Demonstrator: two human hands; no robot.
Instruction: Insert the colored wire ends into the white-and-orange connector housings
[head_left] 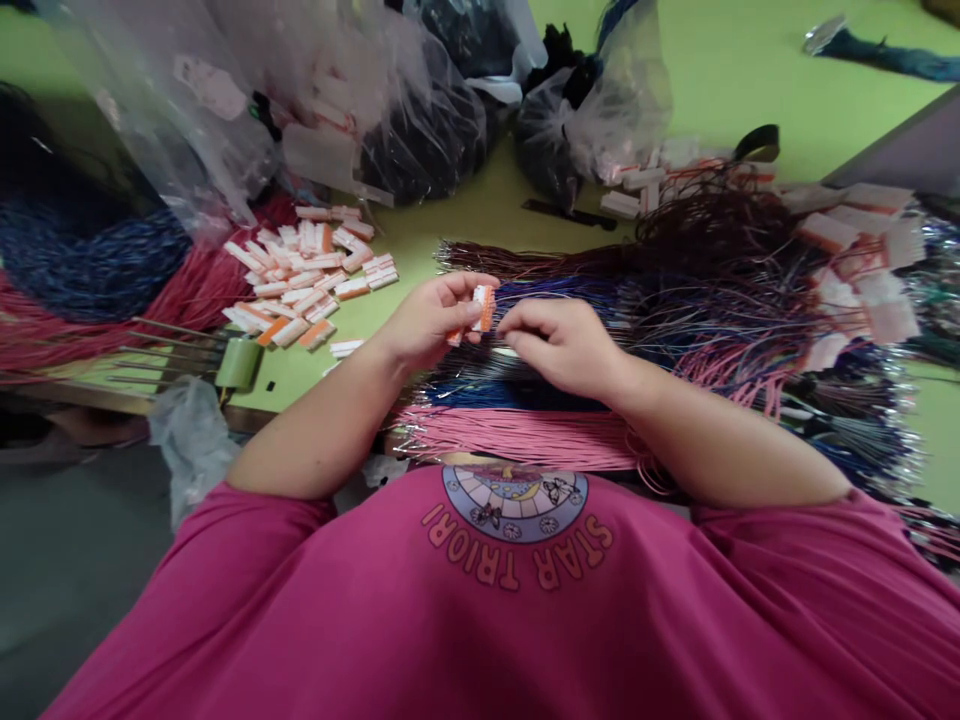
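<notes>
My left hand [431, 322] is closed on a small white and orange tag [482, 305], held up over the table. My right hand [559, 343] is pinched right beside the tag, fingertips at its edge; what it pinches is too small to make out. Under both hands lie bundles of thin cords [525, 435] in pink, blue, purple and dark brown, laid side by side. A pile of the same white and orange tags [307, 275] lies on the green table [480, 215] to the left.
Clear plastic bags [420, 110] with dark contents stand at the back. More tangled cords with tags [757, 270] spread to the right. Blue and red cord heaps [90, 270] lie far left, near a green-handled tool with metal prongs [236, 362].
</notes>
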